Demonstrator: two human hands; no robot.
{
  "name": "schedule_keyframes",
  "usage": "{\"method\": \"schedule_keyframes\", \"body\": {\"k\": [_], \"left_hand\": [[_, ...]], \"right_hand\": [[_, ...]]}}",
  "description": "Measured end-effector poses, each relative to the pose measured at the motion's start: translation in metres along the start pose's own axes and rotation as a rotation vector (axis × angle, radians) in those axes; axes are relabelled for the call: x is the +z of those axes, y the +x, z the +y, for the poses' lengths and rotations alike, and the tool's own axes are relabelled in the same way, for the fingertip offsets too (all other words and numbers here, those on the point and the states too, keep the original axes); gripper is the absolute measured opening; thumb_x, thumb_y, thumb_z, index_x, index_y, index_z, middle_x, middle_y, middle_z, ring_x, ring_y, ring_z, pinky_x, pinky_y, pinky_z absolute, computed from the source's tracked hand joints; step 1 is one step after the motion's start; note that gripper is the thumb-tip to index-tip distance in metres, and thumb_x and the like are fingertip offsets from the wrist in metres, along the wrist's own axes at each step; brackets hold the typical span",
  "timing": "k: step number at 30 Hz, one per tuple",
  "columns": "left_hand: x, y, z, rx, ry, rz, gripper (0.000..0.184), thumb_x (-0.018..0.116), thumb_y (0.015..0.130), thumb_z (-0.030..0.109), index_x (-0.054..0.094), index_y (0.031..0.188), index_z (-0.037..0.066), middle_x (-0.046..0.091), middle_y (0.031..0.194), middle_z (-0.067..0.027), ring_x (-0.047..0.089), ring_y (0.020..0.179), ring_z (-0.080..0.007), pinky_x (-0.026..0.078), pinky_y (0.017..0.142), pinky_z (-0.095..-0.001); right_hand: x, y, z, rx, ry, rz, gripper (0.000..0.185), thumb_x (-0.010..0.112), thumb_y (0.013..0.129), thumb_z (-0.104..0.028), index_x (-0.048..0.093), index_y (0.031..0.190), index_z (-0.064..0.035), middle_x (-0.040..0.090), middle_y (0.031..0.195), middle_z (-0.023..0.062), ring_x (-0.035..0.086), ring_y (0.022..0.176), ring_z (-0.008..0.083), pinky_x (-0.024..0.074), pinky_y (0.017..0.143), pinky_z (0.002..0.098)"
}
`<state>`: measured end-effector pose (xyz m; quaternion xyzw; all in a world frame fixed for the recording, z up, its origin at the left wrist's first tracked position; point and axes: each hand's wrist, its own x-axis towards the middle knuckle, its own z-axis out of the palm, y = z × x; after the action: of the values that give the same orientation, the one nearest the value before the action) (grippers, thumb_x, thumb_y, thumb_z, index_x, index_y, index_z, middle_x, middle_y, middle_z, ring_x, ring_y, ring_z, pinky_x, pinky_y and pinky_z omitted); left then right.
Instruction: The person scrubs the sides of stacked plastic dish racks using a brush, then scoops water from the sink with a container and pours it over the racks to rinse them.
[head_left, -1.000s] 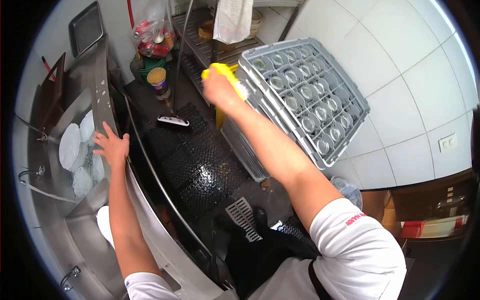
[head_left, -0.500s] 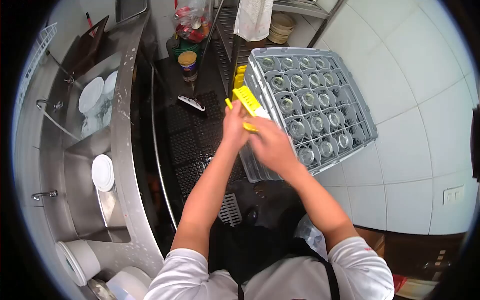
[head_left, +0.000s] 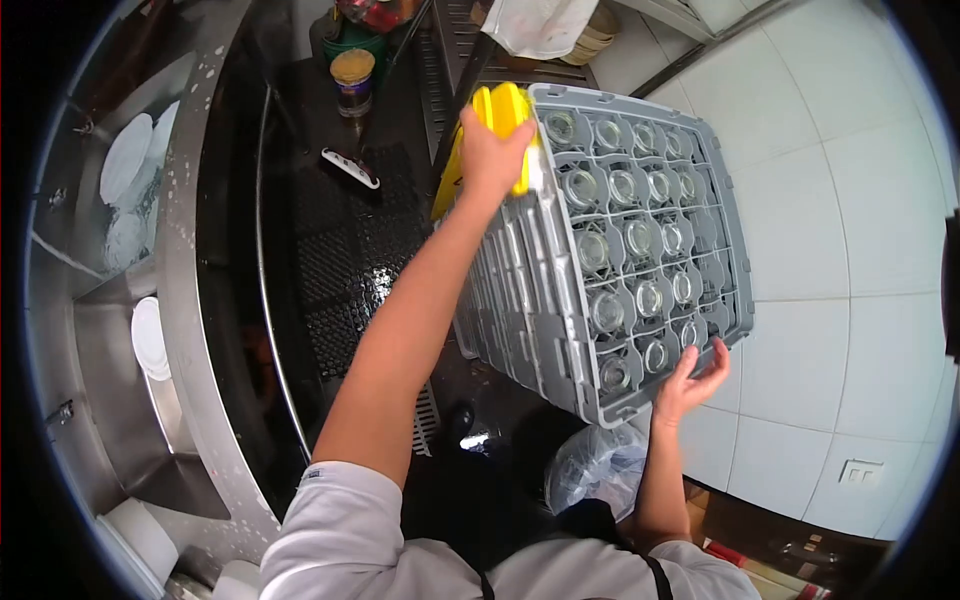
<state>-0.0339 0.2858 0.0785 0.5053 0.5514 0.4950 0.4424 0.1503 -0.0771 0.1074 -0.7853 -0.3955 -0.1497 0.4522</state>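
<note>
My left hand is closed around a bright yellow object at the far left corner of the top glass rack; its exact kind is hidden by the fingers. A yellow panel with dark marks stands beside the stack there. The grey glass rack holds several clear drinking glasses in its compartments, on top of other racks. My right hand is at the rack's near right edge, thumb and fingers apart and curved; whether it touches the rim I cannot tell.
A steel sink counter runs along the left, with white plates in a basin. White tiled wall borders the racks on the right. A clear plastic bag stands near my body. The dark floor mat looks wet.
My hands were together on the yellow object and have now parted. The left has moved to the rack's far corner with it, the right to the near edge. The view has shifted.
</note>
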Motion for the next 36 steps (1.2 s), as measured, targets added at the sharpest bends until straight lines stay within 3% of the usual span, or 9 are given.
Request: {"method": "schedule_keyframes", "body": {"k": [4, 7, 14, 18, 22, 26, 32, 34, 36], "left_hand": [[-0.007, -0.035, -0.013, -0.047, -0.248, -0.194, 0.066, 0.083, 0.076, 0.016, 0.045, 0.127, -0.003, 0.065, 0.111, -0.0175, 0.067, 0.101, -0.0263, 0.054, 0.086, -0.0400], [-0.006, -0.075, -0.032, 0.062, -0.347, -0.227, 0.082, 0.082, 0.076, 0.030, 0.035, 0.136, 0.000, 0.064, 0.115, -0.0247, 0.067, 0.101, -0.0381, 0.054, 0.088, -0.0470], [-0.017, 0.026, 0.014, -0.155, -0.232, -0.279, 0.066, 0.082, 0.077, 0.022, 0.044, 0.126, -0.001, 0.068, 0.105, -0.0183, 0.069, 0.093, -0.0302, 0.056, 0.080, -0.0414], [-0.034, -0.085, -0.018, 0.285, -0.344, -0.332, 0.083, 0.079, 0.080, 0.022, 0.030, 0.145, 0.004, 0.066, 0.118, -0.0255, 0.069, 0.105, -0.0385, 0.056, 0.091, -0.0467], [-0.015, -0.017, -0.010, 0.047, -0.245, -0.362, 0.083, 0.079, 0.079, 0.021, 0.032, 0.145, 0.005, 0.067, 0.115, -0.0250, 0.068, 0.105, -0.0398, 0.056, 0.090, -0.0468], [0.001, 0.070, -0.024, -0.020, -0.323, -0.269, 0.072, 0.086, 0.074, 0.018, 0.043, 0.128, 0.001, 0.068, 0.102, -0.0144, 0.069, 0.087, -0.0260, 0.057, 0.074, -0.0369], [-0.012, -0.093, -0.060, 0.065, -0.617, -0.318, 0.085, 0.079, 0.081, 0.014, 0.028, 0.148, 0.003, 0.054, 0.133, -0.0202, 0.058, 0.119, -0.0299, 0.047, 0.103, -0.0421], [-0.006, -0.050, -0.054, -0.019, -0.415, -0.319, 0.093, 0.081, 0.081, 0.028, 0.024, 0.149, 0.000, 0.063, 0.121, -0.0240, 0.065, 0.108, -0.0358, 0.052, 0.093, -0.0439], [-0.002, 0.006, -0.044, -0.013, -0.432, -0.252, 0.072, 0.082, 0.080, 0.026, 0.038, 0.131, 0.000, 0.067, 0.108, -0.0220, 0.069, 0.094, -0.0339, 0.055, 0.081, -0.0435]], "right_hand": [[0.009, 0.001, -0.005, 0.142, -0.119, 0.165, 0.062, 0.068, 0.094, -0.014, 0.035, 0.143, 0.0075, 0.041, 0.145, 0.0221, 0.038, 0.138, 0.0329, 0.0275, 0.117, 0.0433], [0.009, 0.006, -0.003, 0.142, -0.172, 0.144, 0.065, 0.071, 0.094, -0.017, 0.036, 0.143, 0.0066, 0.041, 0.147, 0.0213, 0.039, 0.137, 0.0321, 0.0311, 0.114, 0.0429], [0.006, 0.006, 0.001, 0.251, -0.213, 0.107, 0.071, 0.074, 0.090, -0.015, 0.034, 0.144, 0.0072, 0.040, 0.148, 0.0216, 0.037, 0.139, 0.0321, 0.0266, 0.117, 0.0425], [0.006, 0.009, 0.005, 0.270, -0.299, 0.081, 0.071, 0.075, 0.089, -0.014, 0.036, 0.144, 0.0059, 0.041, 0.148, 0.0207, 0.038, 0.139, 0.0315, 0.0272, 0.117, 0.0420], [0.008, 0.009, 0.001, 0.293, -0.346, 0.060, 0.070, 0.076, 0.088, -0.012, 0.037, 0.144, 0.0049, 0.042, 0.147, 0.0201, 0.038, 0.139, 0.0320, 0.0278, 0.117, 0.0420], [0.006, 0.007, 0.000, 0.320, -0.368, 0.060, 0.071, 0.077, 0.087, -0.013, 0.037, 0.144, 0.0046, 0.042, 0.148, 0.0197, 0.039, 0.139, 0.0327, 0.0284, 0.117, 0.0421], [0.006, 0.008, 0.009, 0.288, -0.387, 0.023, 0.072, 0.078, 0.086, -0.013, 0.038, 0.144, 0.0035, 0.043, 0.147, 0.0196, 0.041, 0.138, 0.0336, 0.0298, 0.115, 0.0420], [0.007, 0.010, 0.004, 0.300, -0.424, 0.000, 0.073, 0.078, 0.086, -0.014, 0.037, 0.145, 0.0029, 0.044, 0.147, 0.0195, 0.041, 0.138, 0.0340, 0.0301, 0.115, 0.0418], [0.011, 0.011, 0.000, 0.290, -0.434, -0.005, 0.074, 0.078, 0.086, -0.015, 0.037, 0.145, 0.0023, 0.043, 0.147, 0.0190, 0.042, 0.136, 0.0338, 0.0315, 0.114, 0.0416]]}}
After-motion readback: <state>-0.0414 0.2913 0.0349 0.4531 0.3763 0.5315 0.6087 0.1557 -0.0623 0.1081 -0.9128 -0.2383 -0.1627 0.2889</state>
